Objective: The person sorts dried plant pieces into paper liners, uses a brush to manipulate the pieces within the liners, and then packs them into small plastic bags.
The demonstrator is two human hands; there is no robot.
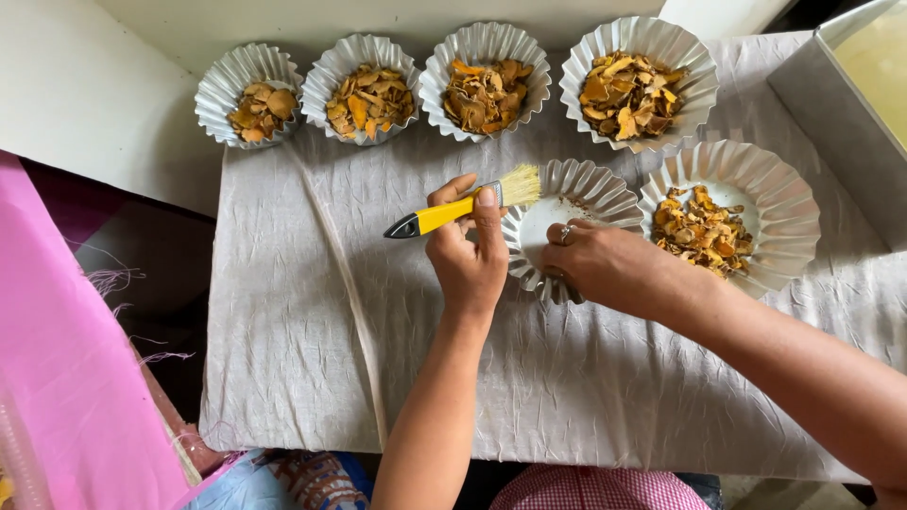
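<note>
Two hands: left hand (468,264) fingers clasp yellow-handled brush (468,205); right hand (605,267) fingers pinch near-empty fluted foil dish (605,194).

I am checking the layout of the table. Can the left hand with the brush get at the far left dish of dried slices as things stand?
Probably yes. The left hand holds the yellow-handled brush, and only bare cloth lies between it and the far left dish. Nothing stands in the way.
</note>
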